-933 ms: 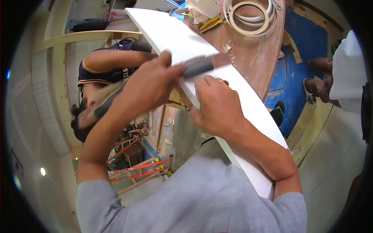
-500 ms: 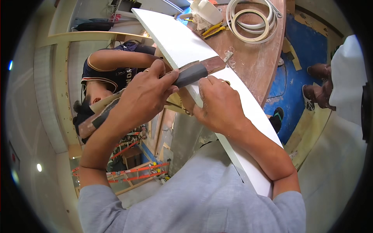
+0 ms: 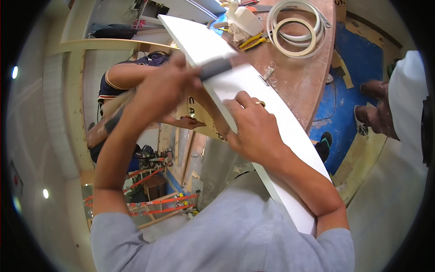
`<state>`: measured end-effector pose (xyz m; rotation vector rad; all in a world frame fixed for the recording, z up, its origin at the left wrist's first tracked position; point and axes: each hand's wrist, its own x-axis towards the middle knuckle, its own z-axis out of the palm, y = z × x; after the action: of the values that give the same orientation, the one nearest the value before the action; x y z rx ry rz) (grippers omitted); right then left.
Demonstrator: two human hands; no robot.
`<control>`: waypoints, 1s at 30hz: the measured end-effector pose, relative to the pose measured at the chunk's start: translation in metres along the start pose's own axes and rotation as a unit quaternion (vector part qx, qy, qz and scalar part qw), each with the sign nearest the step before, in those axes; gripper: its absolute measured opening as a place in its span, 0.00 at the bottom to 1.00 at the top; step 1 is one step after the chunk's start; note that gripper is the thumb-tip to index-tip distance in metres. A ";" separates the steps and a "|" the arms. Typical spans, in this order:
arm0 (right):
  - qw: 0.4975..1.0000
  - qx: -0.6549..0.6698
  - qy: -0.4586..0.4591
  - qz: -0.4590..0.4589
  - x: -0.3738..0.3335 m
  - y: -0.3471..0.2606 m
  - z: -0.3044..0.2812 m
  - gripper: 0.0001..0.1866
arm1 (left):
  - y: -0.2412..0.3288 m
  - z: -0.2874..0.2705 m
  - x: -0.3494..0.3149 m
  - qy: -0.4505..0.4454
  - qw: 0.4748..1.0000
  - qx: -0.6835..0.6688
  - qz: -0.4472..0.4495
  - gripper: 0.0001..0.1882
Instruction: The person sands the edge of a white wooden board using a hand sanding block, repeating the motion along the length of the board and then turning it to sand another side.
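The left hand, blurred, has its fingers closed on a long bar with dark bands, crosswise over the white board's near edge, apparently gripped mid-length for control. The right hand pinches that edge, fingers bent over the face, thumb below, probably to steady it. The board slants between the brown table and the grey shirt, with the right forearm along it, seemingly as a brace.

Brn tabletop, blue flr to R, pale wall/ceiling (can't tell which) far L w/ bright lt.
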<state>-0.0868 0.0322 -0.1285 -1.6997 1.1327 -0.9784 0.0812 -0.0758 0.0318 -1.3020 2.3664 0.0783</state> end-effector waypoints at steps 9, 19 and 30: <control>0.997 0.014 -0.061 0.036 -0.003 -0.004 -0.001 0.19 | -0.077 0.047 0.040 0.013 0.994 0.066 -0.081 0.16; 0.998 -0.002 -0.022 0.065 -0.003 0.001 -0.004 0.13 | 0.042 0.006 -0.037 0.002 0.999 0.007 0.036 0.21; 0.997 -0.042 -0.048 0.032 -0.003 0.003 0.012 0.16 | -0.040 0.028 0.044 -0.034 0.993 0.109 -0.027 0.15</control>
<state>-0.0779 0.0367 -0.1359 -1.7467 1.1718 -0.8108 0.1037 -0.1257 -0.0044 -1.2376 2.2110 -0.1460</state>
